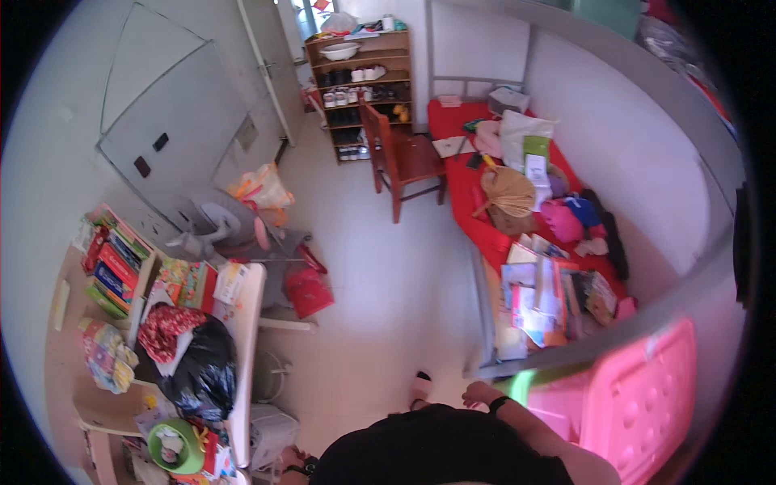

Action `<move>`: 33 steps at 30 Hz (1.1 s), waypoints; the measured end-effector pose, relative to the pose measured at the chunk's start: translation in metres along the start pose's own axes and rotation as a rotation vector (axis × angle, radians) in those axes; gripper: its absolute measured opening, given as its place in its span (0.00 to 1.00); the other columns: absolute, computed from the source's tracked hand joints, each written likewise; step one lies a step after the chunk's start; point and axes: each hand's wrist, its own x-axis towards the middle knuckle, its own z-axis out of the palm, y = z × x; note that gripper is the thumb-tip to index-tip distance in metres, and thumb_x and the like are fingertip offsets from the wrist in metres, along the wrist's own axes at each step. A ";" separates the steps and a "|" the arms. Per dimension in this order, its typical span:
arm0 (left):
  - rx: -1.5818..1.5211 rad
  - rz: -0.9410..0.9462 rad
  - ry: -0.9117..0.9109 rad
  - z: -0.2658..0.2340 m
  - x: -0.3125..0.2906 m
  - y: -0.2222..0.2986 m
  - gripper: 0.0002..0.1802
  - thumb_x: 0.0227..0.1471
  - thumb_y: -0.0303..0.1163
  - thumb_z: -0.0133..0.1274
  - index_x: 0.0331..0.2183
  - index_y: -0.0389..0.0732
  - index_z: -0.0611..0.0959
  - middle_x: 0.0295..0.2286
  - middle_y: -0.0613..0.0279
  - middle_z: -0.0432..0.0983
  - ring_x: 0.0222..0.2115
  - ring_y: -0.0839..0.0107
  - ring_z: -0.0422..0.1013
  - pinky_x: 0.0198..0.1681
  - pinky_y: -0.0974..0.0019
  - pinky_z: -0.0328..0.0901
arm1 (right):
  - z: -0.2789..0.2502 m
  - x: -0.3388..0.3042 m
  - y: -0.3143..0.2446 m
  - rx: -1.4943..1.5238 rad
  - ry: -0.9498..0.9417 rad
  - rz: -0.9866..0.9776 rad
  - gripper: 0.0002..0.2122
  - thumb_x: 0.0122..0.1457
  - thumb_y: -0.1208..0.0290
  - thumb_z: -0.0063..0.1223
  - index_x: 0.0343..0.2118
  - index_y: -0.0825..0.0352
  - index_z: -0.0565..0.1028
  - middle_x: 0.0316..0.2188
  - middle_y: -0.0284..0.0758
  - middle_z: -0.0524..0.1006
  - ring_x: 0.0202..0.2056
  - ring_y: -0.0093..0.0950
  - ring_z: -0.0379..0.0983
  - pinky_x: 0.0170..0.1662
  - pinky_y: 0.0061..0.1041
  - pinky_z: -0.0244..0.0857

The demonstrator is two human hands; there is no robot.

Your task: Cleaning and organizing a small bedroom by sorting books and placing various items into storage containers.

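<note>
Bed [465, 198], beyond my right hand [478, 394]: red cover, with books and papers [537, 303] nearest my hand, then a woven fan [508, 190], pink cloth [560, 220] and white bags [521, 129].
Table [250, 323], ahead of my left hand [293, 462]: white, with a black bag [202, 368], a red patterned cloth [166, 327] and a green bowl [174, 446].
Floor [380, 267], ahead of me: pale, with a wooden chair [400, 158] and a red bag [309, 291].
</note>
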 end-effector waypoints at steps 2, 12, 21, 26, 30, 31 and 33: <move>0.266 0.154 0.161 -0.011 -0.005 -0.036 0.09 0.56 0.39 0.40 0.37 0.54 0.75 0.28 0.59 0.72 0.23 0.68 0.68 0.28 0.62 0.64 | -0.058 0.001 -0.076 -0.059 0.009 0.053 0.16 0.59 0.61 0.46 0.23 0.68 0.79 0.23 0.32 0.80 0.26 0.28 0.77 0.31 0.29 0.71; -0.809 0.282 0.047 0.007 0.011 0.308 0.12 0.51 0.38 0.54 0.37 0.44 0.79 0.22 0.68 0.75 0.18 0.82 0.68 0.18 0.80 0.59 | -0.281 0.122 -0.230 -0.179 0.117 -0.013 0.12 0.52 0.65 0.51 0.20 0.70 0.75 0.18 0.37 0.77 0.21 0.28 0.75 0.24 0.28 0.69; -0.169 0.584 0.247 -0.110 0.112 0.653 0.13 0.47 0.41 0.54 0.28 0.40 0.79 0.19 0.65 0.70 0.17 0.71 0.65 0.17 0.69 0.59 | -0.409 0.162 -0.203 -0.320 0.117 -0.376 0.06 0.55 0.74 0.47 0.32 0.71 0.68 0.26 0.42 0.76 0.27 0.37 0.77 0.28 0.32 0.74; -0.487 0.493 0.019 -0.162 0.162 0.715 0.11 0.48 0.42 0.54 0.31 0.46 0.78 0.20 0.67 0.71 0.19 0.75 0.66 0.18 0.70 0.60 | -0.449 0.193 -0.273 0.091 0.157 0.170 0.07 0.55 0.72 0.48 0.31 0.71 0.68 0.28 0.42 0.77 0.29 0.36 0.76 0.31 0.32 0.73; -0.908 0.227 0.086 -0.169 0.180 0.722 0.02 0.47 0.33 0.53 0.26 0.48 0.77 0.22 0.70 0.71 0.22 0.78 0.67 0.21 0.73 0.60 | -0.509 0.251 -0.328 0.081 0.086 0.166 0.08 0.55 0.71 0.49 0.31 0.71 0.69 0.29 0.42 0.77 0.30 0.35 0.76 0.32 0.32 0.72; -0.925 0.274 0.031 -0.175 0.202 0.695 0.05 0.49 0.34 0.52 0.31 0.47 0.78 0.21 0.70 0.69 0.20 0.78 0.65 0.21 0.72 0.61 | -0.528 0.271 -0.349 0.066 0.047 0.148 0.08 0.55 0.71 0.49 0.31 0.71 0.69 0.29 0.42 0.78 0.30 0.35 0.76 0.33 0.32 0.72; -1.028 0.307 0.092 -0.177 0.221 0.660 0.09 0.50 0.32 0.49 0.37 0.46 0.78 0.19 0.69 0.67 0.18 0.77 0.63 0.21 0.70 0.62 | -0.569 0.313 -0.397 0.073 -0.035 0.117 0.08 0.55 0.70 0.50 0.31 0.71 0.69 0.30 0.42 0.78 0.31 0.34 0.76 0.34 0.32 0.71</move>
